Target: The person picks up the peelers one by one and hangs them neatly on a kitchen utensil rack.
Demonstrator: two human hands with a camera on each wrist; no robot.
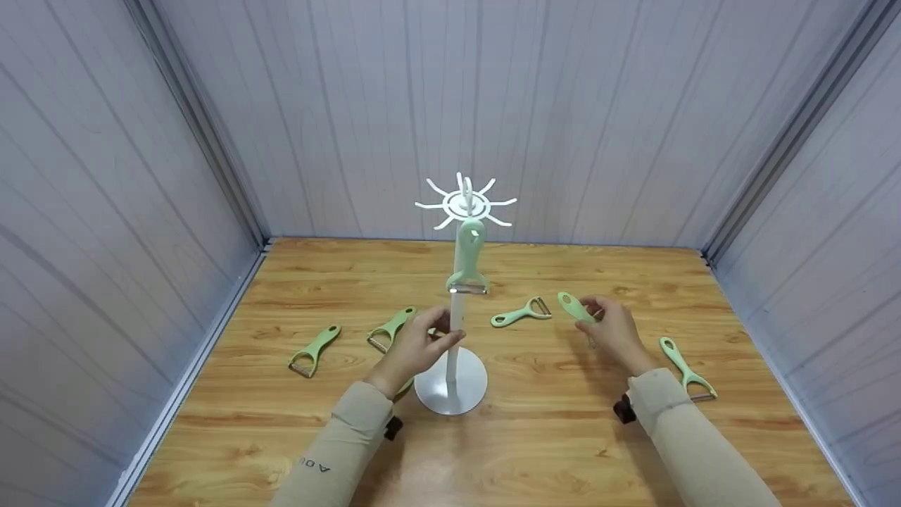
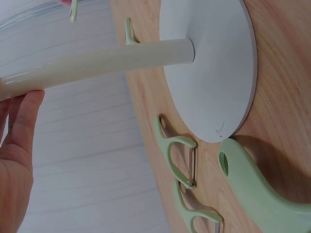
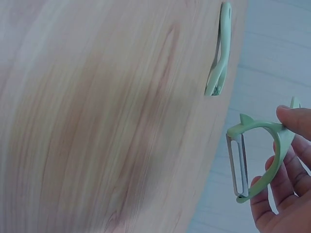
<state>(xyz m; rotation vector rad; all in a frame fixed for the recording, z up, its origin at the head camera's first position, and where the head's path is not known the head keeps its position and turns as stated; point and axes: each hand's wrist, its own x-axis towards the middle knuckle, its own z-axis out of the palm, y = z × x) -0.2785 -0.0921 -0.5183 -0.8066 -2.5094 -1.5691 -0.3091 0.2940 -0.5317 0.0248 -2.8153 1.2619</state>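
Note:
A white stand with a round base [image 1: 470, 386] and a ring of hooks [image 1: 467, 204] on top stands upright on the table. My left hand [image 1: 417, 345] holds its pole [image 2: 121, 62] between thumb and fingers, above the base. From a front hook hangs a light green peeler [image 1: 469, 255], blade down. Right of the stand, my right hand [image 1: 616, 338] pinches another green peeler [image 1: 574, 307] off the table. Its holed handle end points up and left; the right wrist view shows its metal blade [image 3: 238, 165] clear of the fingers.
On the wooden table [image 1: 542, 451] lie more green peelers: one behind the stand's right side [image 1: 512, 317], one at far right [image 1: 676, 358], and several at left, including the leftmost peeler [image 1: 318, 345]. One near the base [image 2: 262, 194] is mostly hidden by the left wrist. Pale panel walls surround the table.

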